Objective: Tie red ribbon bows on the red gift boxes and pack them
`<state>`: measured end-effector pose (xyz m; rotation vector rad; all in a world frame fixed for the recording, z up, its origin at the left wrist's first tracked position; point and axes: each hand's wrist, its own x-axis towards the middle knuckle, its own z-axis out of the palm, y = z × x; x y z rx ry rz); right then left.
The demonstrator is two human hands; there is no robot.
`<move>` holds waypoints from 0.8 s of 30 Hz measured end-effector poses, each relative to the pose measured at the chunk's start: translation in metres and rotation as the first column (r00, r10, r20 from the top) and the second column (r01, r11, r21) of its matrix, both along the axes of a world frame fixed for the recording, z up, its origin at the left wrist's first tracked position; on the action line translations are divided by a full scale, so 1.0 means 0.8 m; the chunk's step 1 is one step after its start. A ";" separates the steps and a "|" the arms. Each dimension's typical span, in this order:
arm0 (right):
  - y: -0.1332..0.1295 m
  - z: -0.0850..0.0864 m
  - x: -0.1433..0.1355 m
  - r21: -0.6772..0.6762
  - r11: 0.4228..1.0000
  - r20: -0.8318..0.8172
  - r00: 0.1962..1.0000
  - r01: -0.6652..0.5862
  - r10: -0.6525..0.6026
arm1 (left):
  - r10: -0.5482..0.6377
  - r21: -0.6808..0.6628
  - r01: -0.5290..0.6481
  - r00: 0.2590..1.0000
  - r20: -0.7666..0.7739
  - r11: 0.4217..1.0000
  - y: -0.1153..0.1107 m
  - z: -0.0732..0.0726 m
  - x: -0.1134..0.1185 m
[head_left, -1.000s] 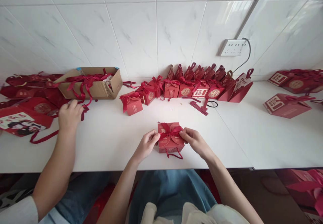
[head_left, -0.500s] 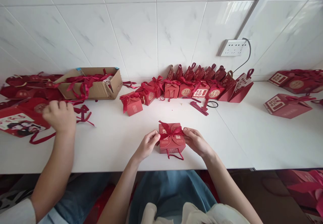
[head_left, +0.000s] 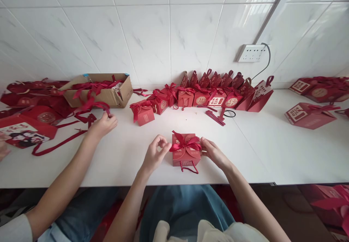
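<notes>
In front of me on the white table stands a small red gift box (head_left: 186, 158) with gold print. A red ribbon bow (head_left: 185, 144) is tied across its top, and a twisted cord handle (head_left: 190, 169) hangs at its near side. My left hand (head_left: 156, 153) is beside the bow's left loop, fingers curled loosely and thumb apart from them. My right hand (head_left: 215, 154) is at the box's right edge, its fingertips close to the right loop with a small gap between them. Whether either hand still touches the ribbon is hard to see.
Several finished red boxes (head_left: 200, 99) line the wall, with loose dark red strips (head_left: 215, 117) before them. At left, a co-worker's hand (head_left: 105, 124) holds red ribbon near a cardboard box (head_left: 109, 98) and more red boxes (head_left: 43, 115). Another box (head_left: 311, 115) stands at right.
My fingers have loosened from the bow loops, and my left hand has drawn slightly away. The bow looks fuller. The co-worker's hand has moved right and taken up a ribbon.
</notes>
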<state>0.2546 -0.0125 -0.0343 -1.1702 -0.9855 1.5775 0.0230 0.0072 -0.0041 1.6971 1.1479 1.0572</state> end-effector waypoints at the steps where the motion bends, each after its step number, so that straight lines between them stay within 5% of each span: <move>1: 0.002 0.001 0.000 -0.006 1.000 0.005 1.000 0.003 -0.003 | 0.042 0.134 -0.034 0.998 -0.055 0.990 -0.002 0.007 0.004; 3: 0.006 0.004 -0.003 0.015 1.000 0.011 1.000 0.023 -0.023 | 0.054 0.347 0.009 0.983 -0.173 0.938 -0.005 0.018 0.017; 6: 0.018 0.015 -0.007 0.091 0.994 0.039 0.997 0.065 -0.069 | 0.026 0.448 0.136 0.941 -0.337 0.883 -0.010 0.024 0.036; 14: 0.066 0.056 -0.010 0.197 0.980 0.207 0.976 0.019 -0.060 | 0.036 0.444 0.193 0.889 -0.456 0.875 -0.010 0.010 0.043; 24: 0.113 0.041 -0.029 0.050 0.985 0.204 0.967 -0.166 0.153 | -0.006 0.384 0.244 0.850 -0.527 0.891 -0.009 0.011 0.041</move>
